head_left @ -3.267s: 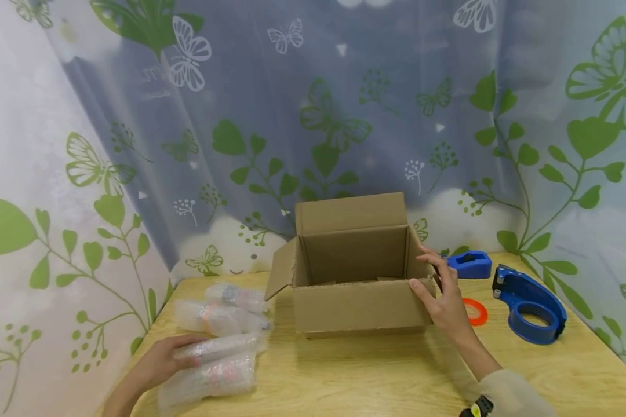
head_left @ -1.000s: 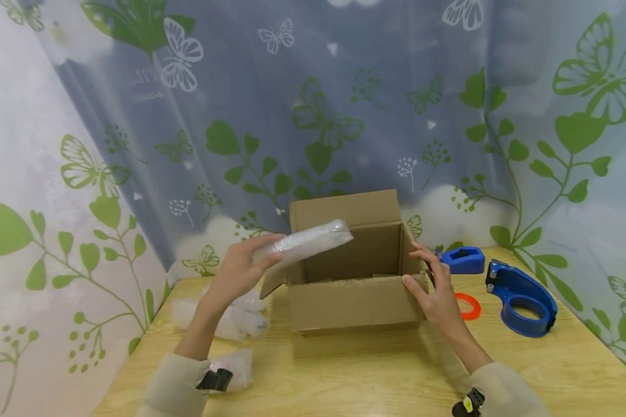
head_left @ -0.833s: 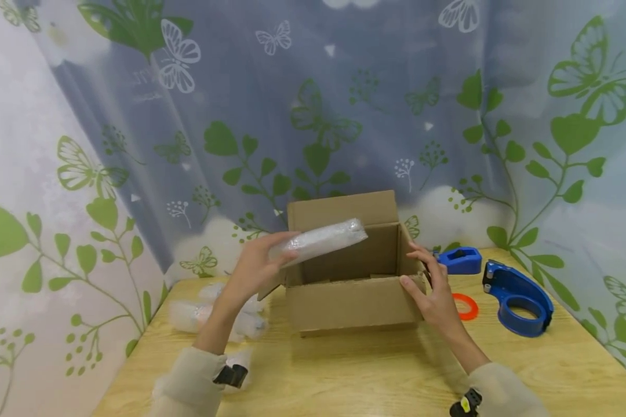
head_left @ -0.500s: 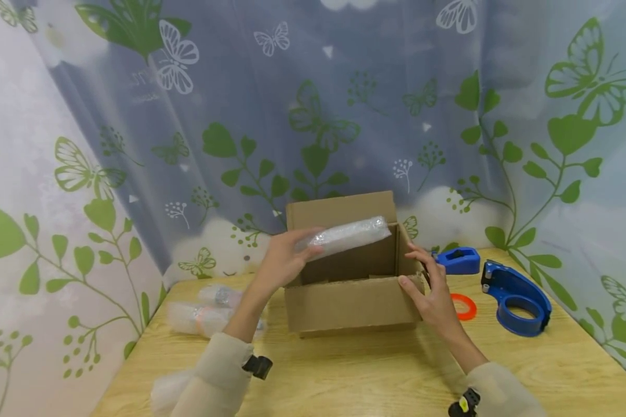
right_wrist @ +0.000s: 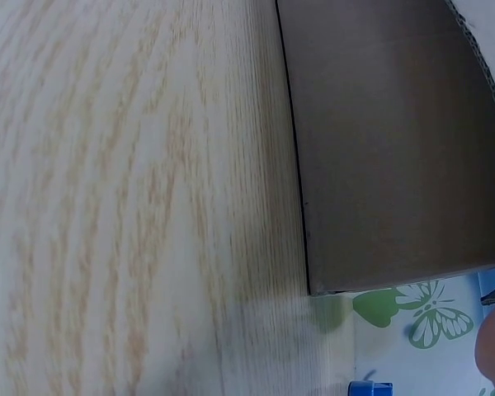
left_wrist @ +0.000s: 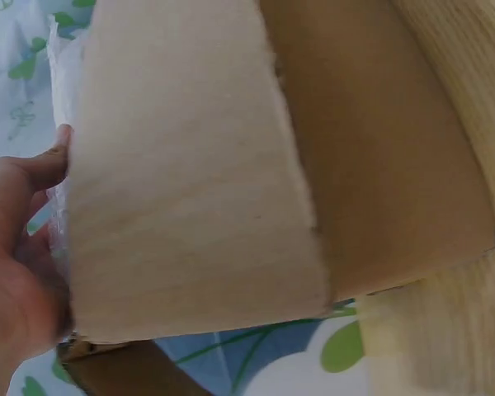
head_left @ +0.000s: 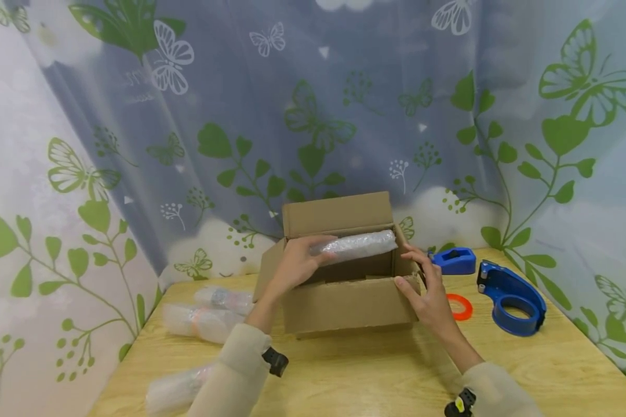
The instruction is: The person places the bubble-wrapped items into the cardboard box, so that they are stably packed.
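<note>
A person's left hand (head_left: 298,262) holds a bubble-wrapped packet (head_left: 359,245) at the mouth of a cardboard box (head_left: 344,307), its grip pinching the left end between thumb and fingers. The packet is long, slim and roughly tube-shaped, silvery white and glossy, its plastic crinkled and catching the light; its contents cannot be made out. It slants slightly, right end higher, in front of the box's back wall. The right hand's (head_left: 430,296) grip is on the box's near right corner, thumb at the front panel's top edge. The back flap (head_left: 338,213) stands up; the left flap (head_left: 268,269) slopes outward. Three more packets (head_left: 208,324), in cloudy wrap with touches of pink and orange, lie to the left on the wood-grain desk (head_left: 355,379). To the right sit a blue tape dispenser (head_left: 456,263), an orange-red tape roll (head_left: 466,307) and a larger blue tape cutter (head_left: 534,295).
</note>
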{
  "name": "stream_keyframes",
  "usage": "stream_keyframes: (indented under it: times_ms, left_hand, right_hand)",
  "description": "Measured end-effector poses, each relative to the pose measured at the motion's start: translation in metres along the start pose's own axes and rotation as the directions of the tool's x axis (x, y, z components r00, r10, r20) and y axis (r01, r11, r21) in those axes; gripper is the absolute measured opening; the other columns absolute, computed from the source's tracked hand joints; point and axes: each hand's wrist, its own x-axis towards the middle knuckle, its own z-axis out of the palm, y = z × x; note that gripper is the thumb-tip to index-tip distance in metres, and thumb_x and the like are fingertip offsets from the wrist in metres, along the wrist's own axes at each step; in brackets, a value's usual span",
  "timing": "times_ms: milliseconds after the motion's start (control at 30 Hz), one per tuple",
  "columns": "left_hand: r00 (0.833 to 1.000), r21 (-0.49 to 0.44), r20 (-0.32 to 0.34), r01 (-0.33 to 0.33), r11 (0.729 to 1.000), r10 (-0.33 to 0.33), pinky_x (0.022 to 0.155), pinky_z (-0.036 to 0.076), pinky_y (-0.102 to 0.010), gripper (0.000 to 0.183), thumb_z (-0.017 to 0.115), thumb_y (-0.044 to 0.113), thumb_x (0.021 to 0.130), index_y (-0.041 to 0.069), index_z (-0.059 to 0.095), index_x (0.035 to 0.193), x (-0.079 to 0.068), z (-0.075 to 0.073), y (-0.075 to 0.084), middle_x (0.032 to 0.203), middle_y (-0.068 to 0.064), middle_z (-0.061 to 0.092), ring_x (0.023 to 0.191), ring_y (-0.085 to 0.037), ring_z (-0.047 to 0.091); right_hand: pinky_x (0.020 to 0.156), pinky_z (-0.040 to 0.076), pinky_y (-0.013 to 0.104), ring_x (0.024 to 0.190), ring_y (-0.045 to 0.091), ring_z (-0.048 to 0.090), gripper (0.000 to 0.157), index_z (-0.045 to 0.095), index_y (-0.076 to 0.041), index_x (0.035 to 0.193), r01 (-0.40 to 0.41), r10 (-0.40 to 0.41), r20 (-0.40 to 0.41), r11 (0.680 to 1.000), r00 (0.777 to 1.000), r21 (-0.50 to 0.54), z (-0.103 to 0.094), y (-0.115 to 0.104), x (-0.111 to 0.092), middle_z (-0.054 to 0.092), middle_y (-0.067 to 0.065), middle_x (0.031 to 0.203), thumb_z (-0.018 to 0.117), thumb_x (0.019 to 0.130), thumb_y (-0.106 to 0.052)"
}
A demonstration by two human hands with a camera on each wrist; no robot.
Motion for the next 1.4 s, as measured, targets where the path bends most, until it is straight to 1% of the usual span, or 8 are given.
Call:
stream_keyframes:
  times_ms: [400, 633, 800, 900, 1067, 1167, 1267, 1400]
  left_hand:
    - [0.999, 0.109, 0.045, 0.017, 0.994, -0.022, 0.103, 0.054, -0.044, 0.040, 0.083, 0.026, 0.090, 0.016, 0.076, 0.128, -0.003, 0.017, -0.011, 0.131, -0.005, 0.072, 0.117, -0.025, 0.069]
    - [0.996, 0.121, 0.076, 0.038, 0.992, -0.047, 0.071, 0.050, -0.031, 0.037, 0.080, 0.026, 0.093, 0.016, 0.076, 0.129, -0.004, 0.019, -0.010, 0.129, -0.001, 0.073, 0.071, -0.011, 0.054]
    - [0.994, 0.107, 0.096, 0.039, 0.993, -0.049, 0.050, 0.037, -0.021, 0.041, 0.077, 0.025, 0.095, 0.014, 0.072, 0.134, -0.006, 0.019, -0.010, 0.062, 0.003, 0.059, 0.049, -0.005, 0.037]
    - [0.994, 0.092, 0.094, 0.038, 0.995, -0.047, 0.045, 0.030, -0.023, 0.043, 0.077, 0.023, 0.095, 0.013, 0.070, 0.137, -0.007, 0.019, -0.011, 0.054, -0.003, 0.050, 0.043, -0.008, 0.022]
    - [0.998, 0.081, 0.044, 0.036, 0.996, -0.040, 0.067, 0.050, -0.032, 0.040, 0.076, 0.024, 0.097, 0.014, 0.071, 0.135, -0.006, 0.019, -0.011, 0.112, -0.008, 0.077, 0.054, -0.012, 0.045]
    - [0.999, 0.067, 0.025, 0.046, 0.997, -0.047, 0.091, 0.057, -0.042, 0.040, 0.076, 0.024, 0.097, 0.014, 0.071, 0.135, -0.006, 0.019, -0.011, 0.128, -0.004, 0.074, 0.091, -0.021, 0.070]
    - [0.999, 0.039, 0.000, 0.047, 0.998, -0.047, 0.107, 0.051, -0.048, 0.040, 0.076, 0.024, 0.097, 0.014, 0.071, 0.135, -0.006, 0.018, -0.010, 0.132, -0.003, 0.072, 0.126, -0.030, 0.064]
    - [0.999, -0.022, -0.051, 0.015, 1.000, -0.016, 0.112, 0.046, -0.051, 0.040, 0.077, 0.024, 0.096, 0.014, 0.071, 0.134, -0.007, 0.016, -0.013, 0.131, -0.003, 0.072, 0.131, -0.030, 0.060]
  right_hand:
    - [0.106, 0.027, 0.062, 0.145, 0.016, 0.030, 0.048, 0.054, -0.007, 0.142, -0.019, 0.019, -0.001, 1.000, 1.000, -0.004, 0.000, -0.002, 0.000, 0.039, 0.001, 0.165, 0.069, 0.096, -0.001]
    - [0.105, 0.026, 0.062, 0.144, 0.015, 0.030, 0.052, 0.054, -0.008, 0.142, -0.016, 0.016, -0.007, 1.000, 1.000, 0.007, 0.000, -0.001, 0.000, 0.040, 0.003, 0.165, 0.071, 0.094, 0.001]
    - [0.105, 0.025, 0.051, 0.145, 0.011, 0.031, 0.049, 0.054, -0.005, 0.141, -0.016, 0.016, -0.006, 1.000, 1.000, -0.009, 0.000, -0.001, -0.001, 0.040, 0.002, 0.165, 0.070, 0.095, 0.001]
    - [0.106, 0.024, 0.046, 0.147, 0.010, 0.031, 0.048, 0.054, -0.003, 0.141, -0.013, 0.013, -0.001, 1.000, 1.000, -0.017, 0.001, -0.001, -0.001, 0.040, 0.001, 0.165, 0.069, 0.096, 0.000]
    - [0.105, 0.025, 0.047, 0.146, 0.010, 0.031, 0.046, 0.054, -0.003, 0.141, -0.011, 0.011, -0.002, 1.000, 1.000, -0.015, -0.001, -0.001, -0.001, 0.040, -0.001, 0.165, 0.068, 0.097, -0.002]
    - [0.107, 0.024, 0.040, 0.147, 0.011, 0.031, 0.046, 0.053, -0.001, 0.140, 0.003, -0.003, -0.003, 1.000, 1.000, -0.012, -0.001, 0.000, 0.001, 0.040, 0.000, 0.165, 0.068, 0.096, 0.000]
    - [0.107, 0.022, 0.032, 0.147, 0.012, 0.032, 0.048, 0.054, -0.001, 0.139, 0.032, -0.032, -0.013, 0.999, 0.999, -0.006, 0.000, 0.001, 0.002, 0.041, 0.006, 0.163, 0.069, 0.094, 0.004]
    - [0.106, 0.023, 0.032, 0.146, 0.012, 0.034, 0.050, 0.055, -0.003, 0.139, 0.039, -0.038, -0.021, 0.999, 0.999, 0.012, 0.003, 0.002, 0.000, 0.042, 0.009, 0.163, 0.069, 0.092, 0.005]
